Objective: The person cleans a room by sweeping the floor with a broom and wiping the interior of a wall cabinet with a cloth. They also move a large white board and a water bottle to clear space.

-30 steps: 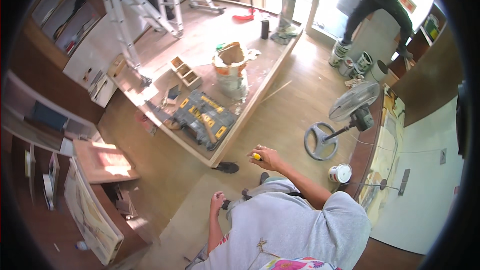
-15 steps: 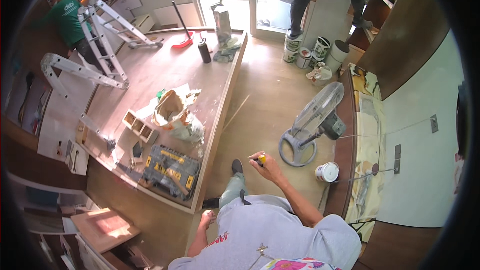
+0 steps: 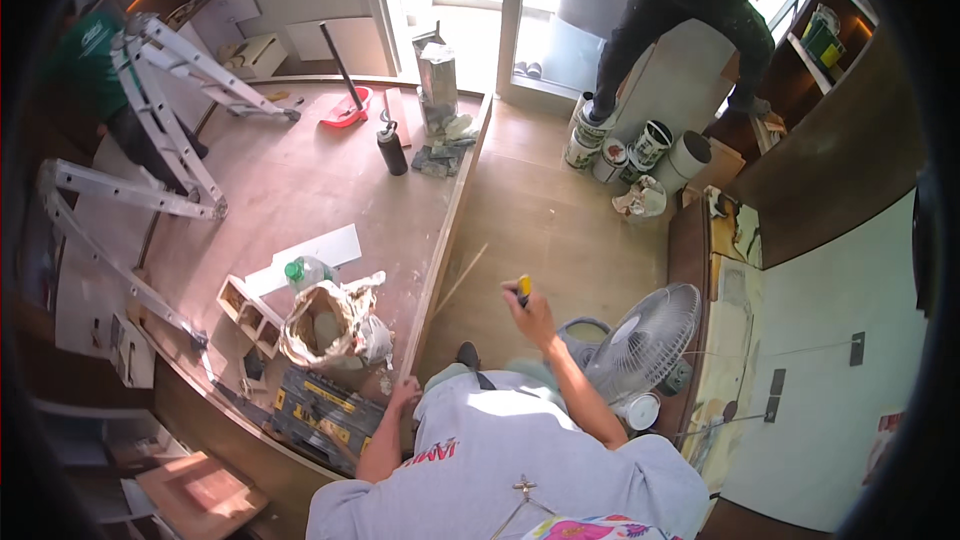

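Note:
My right hand [image 3: 533, 318] is raised in front of me, closed round a small yellow-and-black tool [image 3: 524, 287]. Its yellow end sticks up above the fist, and the rest is hidden by my fingers. Low at my left side, my left hand [image 3: 404, 394] is beside the edge of the wooden platform [image 3: 430, 295]. Its fingers are too small and blurred to read, and I cannot tell whether it touches the edge. Nearest to it on the platform are a black-and-yellow tool case [image 3: 322, 410] and an open, crumpled sack [image 3: 328, 325].
A standing fan [image 3: 645, 340] and a white lidded bucket [image 3: 640, 410] stand at my right. Several paint buckets [image 3: 652, 143] are ahead, where a person [image 3: 680, 20] straddles between them and a shelf. Aluminium ladders [image 3: 175, 120] and another person [image 3: 95, 70] are at far left.
I have moved forward, so the fan, sack and tool case are closer. My left hand has come up beside the platform edge. My right hand still grips the yellow-and-black tool.

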Tool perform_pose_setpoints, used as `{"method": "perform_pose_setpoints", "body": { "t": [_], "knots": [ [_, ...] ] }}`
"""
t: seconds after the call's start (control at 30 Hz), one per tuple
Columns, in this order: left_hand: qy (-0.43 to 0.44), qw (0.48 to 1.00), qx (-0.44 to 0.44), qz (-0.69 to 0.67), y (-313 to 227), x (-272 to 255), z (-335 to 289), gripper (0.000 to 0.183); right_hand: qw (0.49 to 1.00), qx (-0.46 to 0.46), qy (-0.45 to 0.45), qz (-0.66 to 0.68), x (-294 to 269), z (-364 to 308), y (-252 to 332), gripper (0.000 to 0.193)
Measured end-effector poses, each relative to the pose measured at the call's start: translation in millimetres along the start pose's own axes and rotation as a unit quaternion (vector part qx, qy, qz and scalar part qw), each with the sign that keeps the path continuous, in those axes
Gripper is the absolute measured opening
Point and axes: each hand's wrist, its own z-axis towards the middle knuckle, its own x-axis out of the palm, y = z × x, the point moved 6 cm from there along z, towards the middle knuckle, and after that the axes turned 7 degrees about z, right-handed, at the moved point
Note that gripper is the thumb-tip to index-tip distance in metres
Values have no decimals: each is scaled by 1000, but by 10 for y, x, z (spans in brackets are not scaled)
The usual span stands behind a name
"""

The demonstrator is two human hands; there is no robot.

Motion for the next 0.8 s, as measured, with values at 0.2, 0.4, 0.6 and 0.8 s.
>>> {"method": "perform_pose_setpoints", "body": {
  "t": [0.2,0.4,0.6,0.8],
  "knots": [
    [-66,990,89,91,-2227,228,1154,26,992,-10,-125,-2,-619,1341,-504,16],
    [-95,991,74,56,-3141,316,2324,31,990,73,-119,35,-1109,2775,-1217,19],
    [-145,980,-136,17,-3525,1078,2645,27,997,57,-44,42,-1374,4849,-1329,21],
    [-170,984,-44,35,-4651,1749,3313,27,993,40,114,-19,-1413,6988,-760,25]
  ]
}}
